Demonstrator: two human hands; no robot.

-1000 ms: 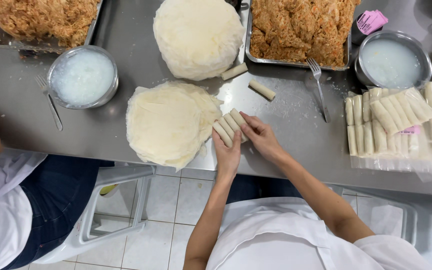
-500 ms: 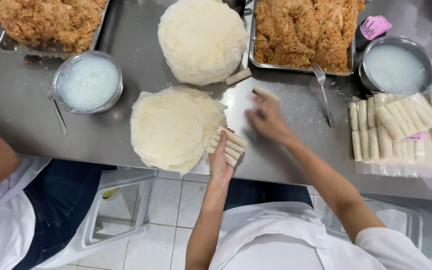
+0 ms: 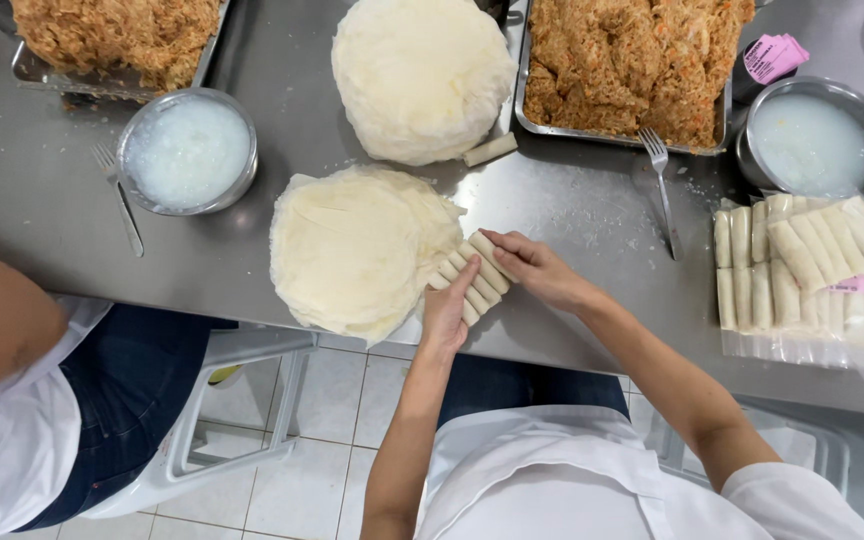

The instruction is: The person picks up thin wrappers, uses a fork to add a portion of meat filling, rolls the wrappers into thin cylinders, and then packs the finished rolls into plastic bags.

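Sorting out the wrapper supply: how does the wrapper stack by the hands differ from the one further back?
The near wrapper stack is flatter, with ragged edges, and overhangs the table edge; the far wrapper stack is thicker, domed, and wholly on the table. The small rolls lie against the near stack only. Both are round, pale sheets.

A round heap of pale wrappers [image 3: 422, 75] serves as landmark on the steel table [image 3: 42, 215]. Left of it stands a metal bowl of white paste [image 3: 187, 150] with a fork [image 3: 117, 195] beside. Right of it lies a tray of shredded filling [image 3: 632, 65]; farther right, a second bowl [image 3: 817, 135] and stacked rolls on plastic [image 3: 812, 260].
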